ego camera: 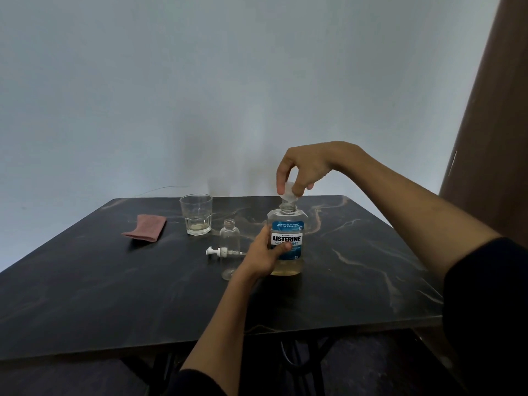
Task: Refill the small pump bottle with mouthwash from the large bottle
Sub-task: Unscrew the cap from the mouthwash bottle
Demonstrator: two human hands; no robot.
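The large mouthwash bottle (287, 224) stands upright near the middle of the dark table, with a blue label and pale yellow liquid low in it. My left hand (264, 252) grips its body from the left. My right hand (303, 168) holds the bottle's clear cap (288, 192) just above the open neck. The small clear bottle (230, 241) stands open and looks empty, just left of my left hand. Its white pump head (218, 251) lies on the table beside it.
A drinking glass (196, 214) with a little pale liquid stands behind the small bottle. A folded reddish cloth (145, 231) lies further left. The dark marbled table (114, 295) ends at a pale wall. A brown curtain (485, 124) hangs at the right.
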